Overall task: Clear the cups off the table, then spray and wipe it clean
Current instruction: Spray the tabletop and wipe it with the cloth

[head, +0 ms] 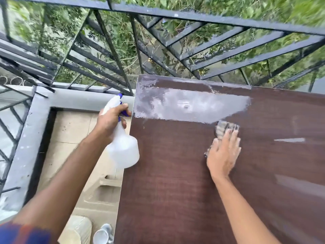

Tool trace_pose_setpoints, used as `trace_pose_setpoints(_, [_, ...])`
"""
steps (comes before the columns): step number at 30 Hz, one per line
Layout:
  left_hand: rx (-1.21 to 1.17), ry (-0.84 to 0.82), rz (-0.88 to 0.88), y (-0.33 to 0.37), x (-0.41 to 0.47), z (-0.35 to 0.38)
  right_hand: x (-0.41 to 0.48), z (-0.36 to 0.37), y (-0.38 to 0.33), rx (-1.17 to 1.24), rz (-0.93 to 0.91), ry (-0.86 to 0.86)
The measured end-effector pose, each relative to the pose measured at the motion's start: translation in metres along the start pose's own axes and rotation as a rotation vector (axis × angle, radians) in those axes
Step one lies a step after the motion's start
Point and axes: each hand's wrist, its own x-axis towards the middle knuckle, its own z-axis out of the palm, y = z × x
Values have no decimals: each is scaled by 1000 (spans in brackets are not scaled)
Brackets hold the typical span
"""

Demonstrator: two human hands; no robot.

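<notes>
A dark brown table (175, 173) fills the right half of the view, with a pale wet sheen across its far left part. My right hand (224, 152) lies flat with straight fingers on a grey cloth (226, 128), pressing it against the tabletop. My left hand (112, 118) grips the neck of a translucent white spray bottle (123, 148) with a blue trigger, held just off the table's left edge. Two white cups (102, 234) stand low down beside the table at the bottom of the view.
A black metal railing (158, 50) runs close behind and to the left of the table, with greenery beyond. A grey concrete ledge (26, 138) borders the tiled floor (70, 131). A beige plastic chair or stool (103, 187) stands left of the table.
</notes>
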Motion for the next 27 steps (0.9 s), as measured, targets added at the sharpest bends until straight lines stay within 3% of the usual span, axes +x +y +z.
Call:
trace_pose_setpoints(2, [8,0,-4,2,9,1,-34,14,-29,-21,-172,-55])
trace_pose_setpoints(7, [-3,13,-23,10,25,1,-50,58,-144,-48,-852,-296])
trace_pose_setpoints(10, [-31,0,-4,15,29,2,-12,76,-215,-59,-989,-382])
trace_pose_setpoints(14, [45,0,47,17,34,-5,55,81,-270,-111,-881,-430])
trace_pose_setpoints(17, [42,1,12,17,39,-6,91,67,-258,-76,-750,-403])
trace_pose_setpoints(27, [39,-98,-19,20,41,29,206,-40,-30,-78,11,-44])
